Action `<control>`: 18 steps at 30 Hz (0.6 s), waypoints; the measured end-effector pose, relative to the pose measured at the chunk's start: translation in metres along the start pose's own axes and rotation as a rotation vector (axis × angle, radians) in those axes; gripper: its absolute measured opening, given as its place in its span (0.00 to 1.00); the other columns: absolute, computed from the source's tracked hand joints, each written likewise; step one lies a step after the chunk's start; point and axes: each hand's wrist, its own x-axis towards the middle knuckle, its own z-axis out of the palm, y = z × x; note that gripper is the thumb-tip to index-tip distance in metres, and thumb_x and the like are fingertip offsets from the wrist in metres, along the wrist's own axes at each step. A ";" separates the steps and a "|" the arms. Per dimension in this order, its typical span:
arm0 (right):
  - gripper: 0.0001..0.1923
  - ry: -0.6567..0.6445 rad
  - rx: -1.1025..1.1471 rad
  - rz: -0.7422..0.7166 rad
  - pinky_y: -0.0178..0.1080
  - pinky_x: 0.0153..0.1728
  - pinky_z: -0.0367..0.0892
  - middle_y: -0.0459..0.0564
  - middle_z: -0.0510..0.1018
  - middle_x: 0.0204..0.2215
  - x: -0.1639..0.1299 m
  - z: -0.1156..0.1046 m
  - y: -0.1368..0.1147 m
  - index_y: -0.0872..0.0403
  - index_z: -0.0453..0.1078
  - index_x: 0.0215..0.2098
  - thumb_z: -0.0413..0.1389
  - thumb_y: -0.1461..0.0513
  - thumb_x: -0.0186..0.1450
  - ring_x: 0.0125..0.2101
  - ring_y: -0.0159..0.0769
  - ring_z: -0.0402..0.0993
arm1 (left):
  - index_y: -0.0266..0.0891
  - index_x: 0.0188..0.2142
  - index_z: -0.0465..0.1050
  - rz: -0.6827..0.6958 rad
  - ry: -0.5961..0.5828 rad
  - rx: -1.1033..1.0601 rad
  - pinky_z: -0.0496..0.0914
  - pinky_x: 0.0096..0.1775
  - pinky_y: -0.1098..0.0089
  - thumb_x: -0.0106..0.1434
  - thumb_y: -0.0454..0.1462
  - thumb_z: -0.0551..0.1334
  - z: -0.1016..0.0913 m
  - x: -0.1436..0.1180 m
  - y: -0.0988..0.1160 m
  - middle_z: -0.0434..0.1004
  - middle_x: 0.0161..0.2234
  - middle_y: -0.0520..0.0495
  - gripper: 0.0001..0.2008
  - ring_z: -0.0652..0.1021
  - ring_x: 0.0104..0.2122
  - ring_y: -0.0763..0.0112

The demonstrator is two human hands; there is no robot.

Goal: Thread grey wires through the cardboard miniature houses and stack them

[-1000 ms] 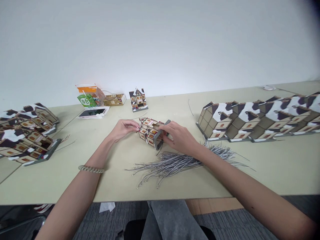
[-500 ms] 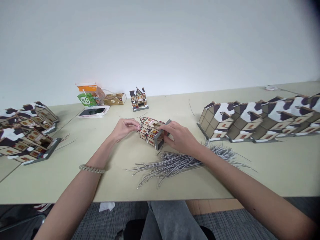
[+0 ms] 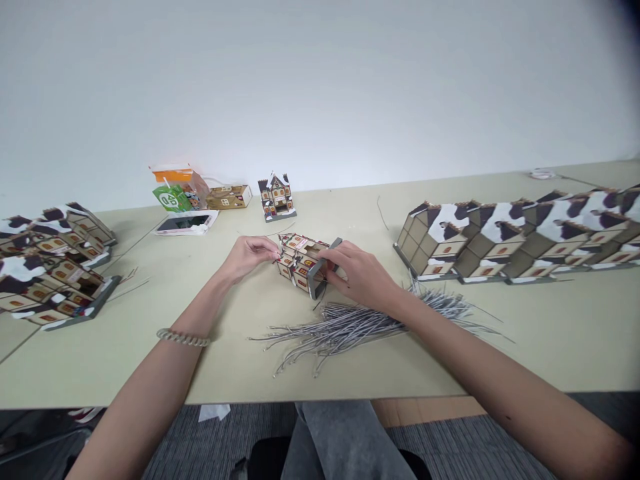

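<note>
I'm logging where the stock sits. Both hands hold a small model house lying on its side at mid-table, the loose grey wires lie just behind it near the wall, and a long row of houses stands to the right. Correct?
Not quite. The head view shows the grey wires in front of the model house, on the side nearer the person, not near the wall. The rest holds: left hand and right hand hold it, with the row of houses to the right.

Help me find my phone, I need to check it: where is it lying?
The phone in the white case lies flat at the far left of the beige table, just in front of the orange and green packet, left of the small upright model house.
</note>
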 end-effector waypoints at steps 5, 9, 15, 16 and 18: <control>0.12 0.005 0.003 -0.004 0.36 0.31 0.61 0.52 0.76 0.34 0.000 0.001 0.001 0.54 0.66 0.46 0.49 0.65 0.64 0.38 0.39 0.67 | 0.36 0.21 0.77 0.007 -0.006 -0.006 0.70 0.38 0.64 0.42 0.42 0.72 0.000 0.000 0.002 0.77 0.27 0.44 0.12 0.75 0.30 0.67; 0.12 0.018 0.006 -0.011 0.37 0.31 0.62 0.53 0.76 0.35 0.000 0.003 0.002 0.54 0.66 0.45 0.50 0.65 0.63 0.38 0.40 0.68 | 0.36 0.21 0.77 0.011 -0.003 -0.012 0.70 0.37 0.66 0.42 0.41 0.72 0.001 0.001 0.003 0.77 0.26 0.45 0.11 0.75 0.29 0.69; 0.12 0.056 0.011 -0.019 0.37 0.30 0.62 0.52 0.77 0.35 -0.001 0.004 0.002 0.54 0.66 0.45 0.50 0.66 0.63 0.38 0.40 0.68 | 0.35 0.21 0.77 0.002 0.014 -0.018 0.70 0.36 0.67 0.40 0.41 0.73 0.002 0.002 0.001 0.77 0.26 0.45 0.12 0.75 0.28 0.70; 0.12 0.055 0.011 -0.018 0.37 0.30 0.62 0.52 0.77 0.34 -0.001 0.004 0.002 0.54 0.66 0.45 0.50 0.66 0.63 0.38 0.40 0.68 | 0.35 0.21 0.77 -0.004 0.018 -0.021 0.71 0.36 0.67 0.40 0.42 0.73 0.002 0.002 0.000 0.78 0.26 0.45 0.13 0.75 0.28 0.70; 0.12 0.053 0.008 -0.017 0.36 0.29 0.62 0.52 0.77 0.35 -0.001 0.004 0.002 0.53 0.66 0.45 0.50 0.66 0.63 0.38 0.40 0.68 | 0.35 0.22 0.78 -0.020 0.016 -0.027 0.71 0.38 0.67 0.39 0.42 0.74 0.001 0.002 0.000 0.78 0.27 0.45 0.13 0.75 0.29 0.70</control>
